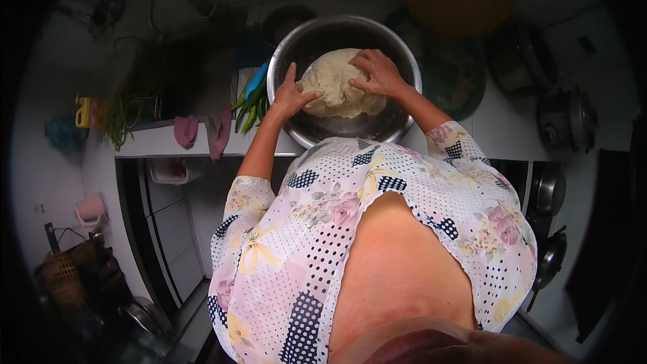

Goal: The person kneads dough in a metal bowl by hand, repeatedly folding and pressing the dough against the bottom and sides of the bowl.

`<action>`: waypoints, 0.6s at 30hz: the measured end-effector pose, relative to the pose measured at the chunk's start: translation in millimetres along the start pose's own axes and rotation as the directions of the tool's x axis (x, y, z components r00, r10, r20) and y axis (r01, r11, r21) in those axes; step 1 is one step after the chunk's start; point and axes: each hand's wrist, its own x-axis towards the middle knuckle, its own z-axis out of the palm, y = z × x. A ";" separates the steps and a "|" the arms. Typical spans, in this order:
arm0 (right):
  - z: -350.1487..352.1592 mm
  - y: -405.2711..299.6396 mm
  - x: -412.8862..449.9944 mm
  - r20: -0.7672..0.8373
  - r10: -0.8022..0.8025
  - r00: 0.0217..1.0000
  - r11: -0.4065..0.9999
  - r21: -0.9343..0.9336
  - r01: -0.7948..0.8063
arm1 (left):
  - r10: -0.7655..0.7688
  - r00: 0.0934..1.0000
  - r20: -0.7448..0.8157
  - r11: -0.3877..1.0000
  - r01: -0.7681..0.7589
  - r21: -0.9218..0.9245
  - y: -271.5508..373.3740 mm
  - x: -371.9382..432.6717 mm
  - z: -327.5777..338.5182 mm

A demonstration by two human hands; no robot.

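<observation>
A large lump of pale dough (336, 86) lies in a wide metal bowl (404, 68) on the counter before me. My left hand (293, 93) is at the dough's left edge, thumb and fingers spread, with the wrist over the bowl's rim. On the dough's upper right rests my right hand (376, 73), its fingers bent and pressed to the surface. Just left of the bowl lie green chili peppers (250, 111) with a blue-handled tool (257, 81) on top of them.
Pink cloths (186, 131) hang over the counter's front edge at the left, near leafy green stems (121, 116) and a yellow jug (90, 112). A dark green tray (452, 81) is right of the bowl. Farther right stands a lidded metal pot (566, 116).
</observation>
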 end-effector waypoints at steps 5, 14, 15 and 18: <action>-29.2 7.1 -9.1 0.107 0.206 0.973 0.945 0.236 -0.226 | 0.013 0.969 0.246 0.644 -0.196 0.740 36.7 -6.4 6.0; -5.7 -21.4 -46.3 0.313 0.071 0.947 0.992 0.077 -0.100 | 0.285 0.946 0.154 0.766 -0.321 0.557 -6.0 -30.5 49.4; -4.7 -34.1 -55.9 0.301 0.095 0.949 0.994 0.024 -0.107 | 0.328 0.939 0.104 0.713 -0.318 0.625 -8.8 -44.5 56.0; 0.5 -44.4 -68.9 0.149 0.034 0.988 0.999 0.004 -0.035 | 0.392 0.918 0.062 0.696 -0.340 0.632 -3.1 -55.7 62.4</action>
